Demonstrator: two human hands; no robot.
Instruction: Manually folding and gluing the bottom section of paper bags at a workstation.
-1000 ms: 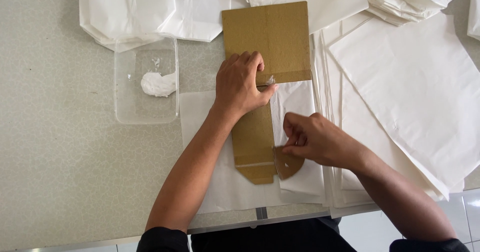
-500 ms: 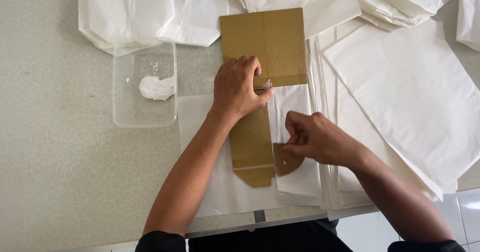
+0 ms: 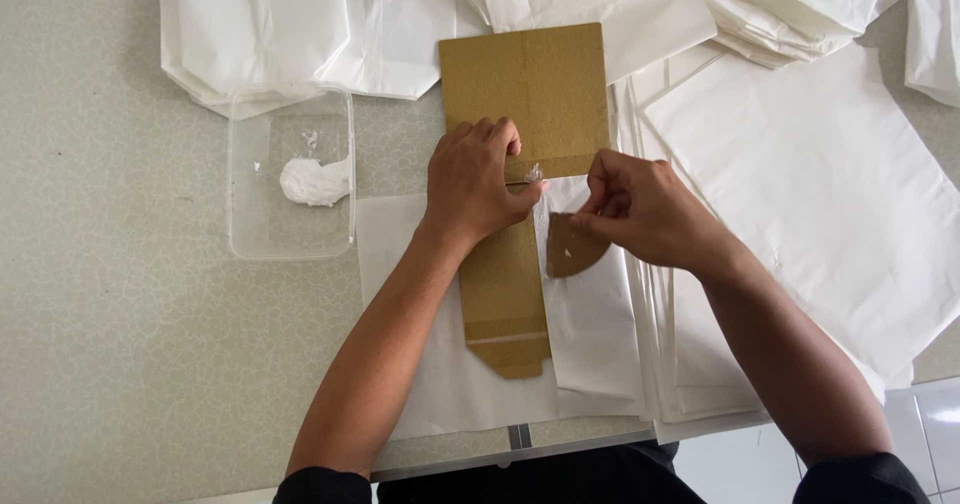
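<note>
left hand [image 3: 478, 186]: flat, pressing long brown cardboard template [image 3: 520, 164] onto white paper sheet [image 3: 590, 304], long axis running away from the body | right hand [image 3: 640, 209]: pinching small brown fan-shaped cardboard scraper [image 3: 572, 248], just right of template | clear plastic tray of white paste [image 3: 292, 174]: left of left hand

Clear plastic tray [image 3: 250, 224] with white paste [image 3: 315, 181], folded white bags [image 3: 290, 34], speckled table [image 3: 120, 364]

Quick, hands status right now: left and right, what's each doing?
Left hand: flat, palm down, pressing the brown cardboard template; grips nothing.
Right hand: fingers pinched on a small brown cardboard scraper.
</note>
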